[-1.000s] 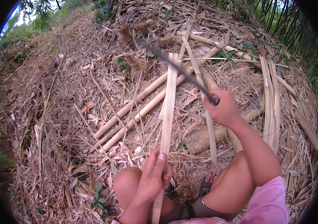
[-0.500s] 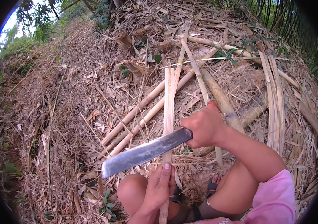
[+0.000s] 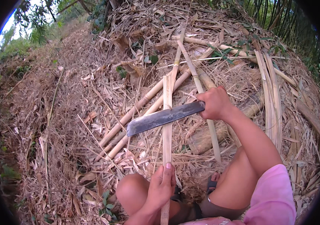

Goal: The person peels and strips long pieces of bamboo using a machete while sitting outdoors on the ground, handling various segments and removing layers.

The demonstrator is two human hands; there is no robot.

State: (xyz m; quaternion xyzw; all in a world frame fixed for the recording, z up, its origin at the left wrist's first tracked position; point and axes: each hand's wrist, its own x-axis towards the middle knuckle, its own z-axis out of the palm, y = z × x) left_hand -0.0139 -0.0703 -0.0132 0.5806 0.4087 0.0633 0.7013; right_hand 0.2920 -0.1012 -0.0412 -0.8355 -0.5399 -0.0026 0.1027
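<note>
A pale split bamboo strip (image 3: pixel 167 146) stands lengthwise in front of me, its lower end running down between my knees. My left hand (image 3: pixel 162 183) is closed around its lower part, thumb pressed along the face. My right hand (image 3: pixel 215 103) grips a machete (image 3: pixel 163 117) by its handle, which the fingers hide. The broad grey blade lies across the strip above my left hand, its squared tip pointing left. A small curl of shaving shows at the blade's upper edge, on the strip.
Several bamboo poles (image 3: pixel 139 106) lie slanting beyond the strip. A thick bamboo log (image 3: pixel 201 140) rests under my right forearm. Split strips (image 3: pixel 270 97) are laid out on the right. Dry leaves and stalks cover the ground, with a cut stump (image 3: pixel 133 69) farther off.
My right hand and the machete have moved away from me along the strip and a little right, the blade now more level. My left hand keeps its hold on the strip.
</note>
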